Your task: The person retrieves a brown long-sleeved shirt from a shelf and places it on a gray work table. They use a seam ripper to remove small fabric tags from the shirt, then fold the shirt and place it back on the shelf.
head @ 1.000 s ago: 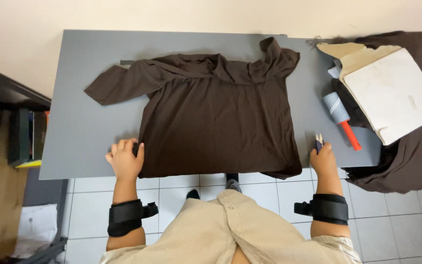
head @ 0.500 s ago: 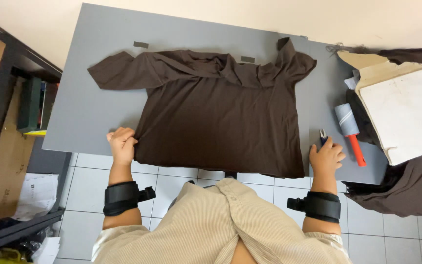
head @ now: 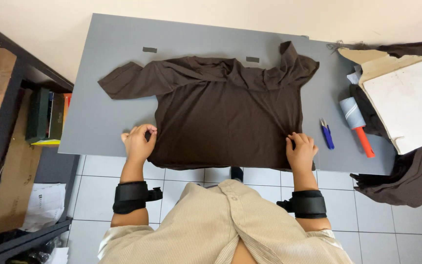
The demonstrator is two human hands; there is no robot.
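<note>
Both hands' fingers [head: 145,131] pinching shirt hem [head: 221,159]

A grey table [head: 108,98] carries two small grey tape strips [head: 149,50] near its far edge. Close to the right edge lie blue snips [head: 327,134] and, just beside them, a lint roller [head: 356,124] with an orange handle. At the far right corner a white board [head: 406,102] rests on cardboard [head: 367,56] and a heap of dark cloth [head: 406,181] that spills over the right edge. Left of the table stands a dark shelf [head: 6,98] holding boxes [head: 47,115]. White floor tiles [head: 191,176] show below the near edge.
</note>
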